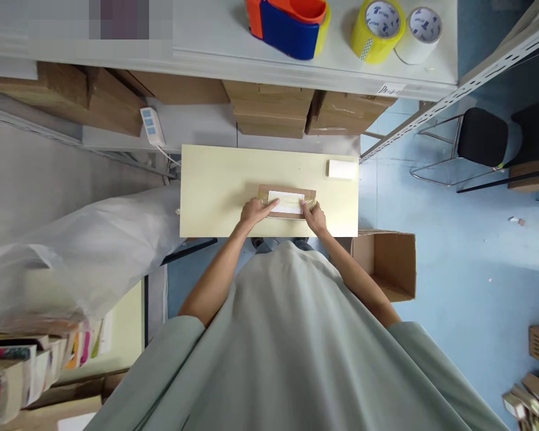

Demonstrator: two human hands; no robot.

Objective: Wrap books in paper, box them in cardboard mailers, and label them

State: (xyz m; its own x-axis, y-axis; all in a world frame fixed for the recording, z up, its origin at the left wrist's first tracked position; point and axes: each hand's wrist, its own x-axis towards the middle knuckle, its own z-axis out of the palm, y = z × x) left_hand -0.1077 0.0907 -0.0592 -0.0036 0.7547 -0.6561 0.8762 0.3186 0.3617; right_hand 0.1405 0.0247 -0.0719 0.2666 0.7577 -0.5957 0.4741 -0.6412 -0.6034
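Note:
A small brown cardboard box with a white label on its top lies on the pale yellow table. Clear tape shines at its ends. My left hand grips the left end, thumb stretched over the label's left part. At the right end my right hand holds on, its thumb at the label's right edge. The fingers under and behind the box are mostly hidden. Near the table's far right corner lies a white block-shaped item.
Above the table, a shelf bears an orange and blue tape dispenser, a yellow tape roll and a white roll. An open carton stands right of me. Plastic wrap bulges at left. A power strip sits behind.

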